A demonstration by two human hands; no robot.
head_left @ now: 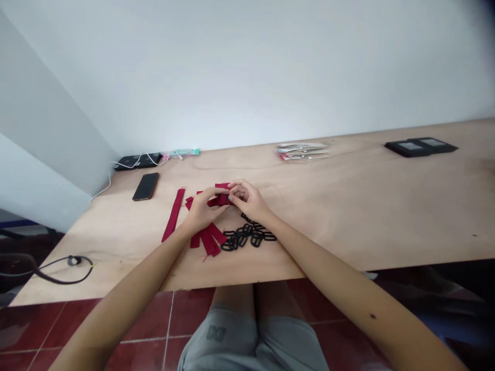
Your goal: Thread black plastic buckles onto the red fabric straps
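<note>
My left hand (204, 208) is closed on a red fabric strap (219, 200), thumb below and fingers above. At the strap's right end my right hand (249, 200) pinches a small black buckle (228, 199), partly hidden by the fingers. Under and around my left hand lie several red strap pieces (209, 239), some with loose threads. One longer red strip (174, 214) rests apart to the left. Below my right hand is a loose pile of black plastic slide buckles (242, 237).
A phone (146, 186) lies at the left, near a black box (137, 161) with a white cable. Thin packets (301, 151) lie by the wall, and black flat devices (421, 147) at the far right. A black cable (65, 282) loops over the table's left front corner.
</note>
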